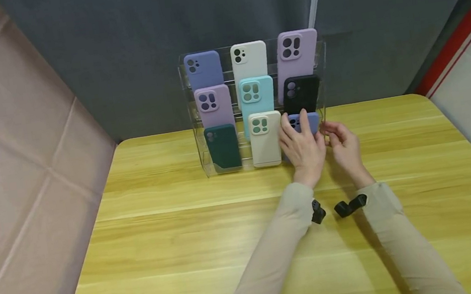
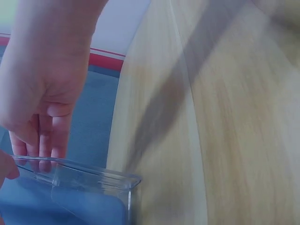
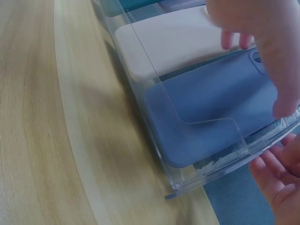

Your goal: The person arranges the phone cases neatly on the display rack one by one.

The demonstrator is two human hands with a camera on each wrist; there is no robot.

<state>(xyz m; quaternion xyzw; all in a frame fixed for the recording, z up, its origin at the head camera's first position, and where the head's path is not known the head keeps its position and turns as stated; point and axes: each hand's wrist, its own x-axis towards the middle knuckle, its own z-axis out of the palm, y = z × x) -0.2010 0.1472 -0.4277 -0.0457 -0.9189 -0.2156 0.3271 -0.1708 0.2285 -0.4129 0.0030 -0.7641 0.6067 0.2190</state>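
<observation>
My left hand (image 1: 304, 150) reaches over a blue phone case (image 1: 313, 122) in the bottom right slot of a clear acrylic stand (image 1: 200, 147). Its fingers lie extended across the case's upper part. In the right wrist view, the thumb of that hand comes down beside the case's edge, and the blue case (image 3: 201, 108) leans back behind the low clear lip. Just to the right, my right hand (image 1: 346, 147) has its fingertips at the stand's side panel. The left wrist view shows the right hand's fingers (image 2: 58, 136) fairly straight, partly behind the clear panel.
A cream case (image 1: 268, 147) and a dark green one (image 1: 223, 148) share the bottom row. Above stand purple (image 1: 215, 104), turquoise (image 1: 261, 94) and black (image 1: 306, 89) cases, with several more at the top. The stand is on a wooden table (image 1: 178, 255), before a grey curtain (image 1: 155, 22).
</observation>
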